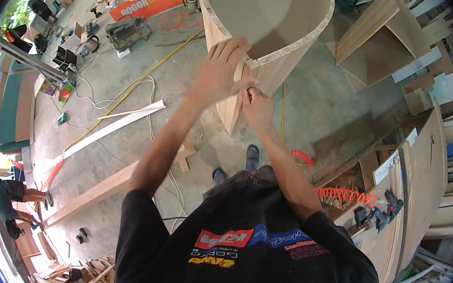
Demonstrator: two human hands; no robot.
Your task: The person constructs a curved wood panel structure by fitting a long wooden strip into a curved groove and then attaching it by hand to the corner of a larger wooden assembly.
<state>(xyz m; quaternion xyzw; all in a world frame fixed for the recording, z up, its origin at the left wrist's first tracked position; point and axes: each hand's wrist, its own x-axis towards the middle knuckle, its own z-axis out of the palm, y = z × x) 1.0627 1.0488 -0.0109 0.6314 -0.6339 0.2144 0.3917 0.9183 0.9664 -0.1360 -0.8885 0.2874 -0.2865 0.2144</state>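
A large wooden piece with a curved, strip-edged rim (329, 15) stands in front of me, its pointed wooden corner reaching toward my feet. My left hand (223, 70) is at the corner of this piece, fingers stretched out and slightly blurred by motion, over the light wood. Just right of it and nearer to me, my right hand (259, 107) is closed beside the same corner, its thumb and fingers pressed together. Whatever it may pinch is too small or too hidden to make out. Both hands are close together, the left thumb near the right fingertips.
An open wooden box (381, 48) stands to the right. White cables and a yellow hose (151, 69) cross the concrete floor on the left, beside a long wooden beam (103, 189). A coiled orange air hose (350, 193) lies at the lower right. Another person (12, 199) bends down at far left.
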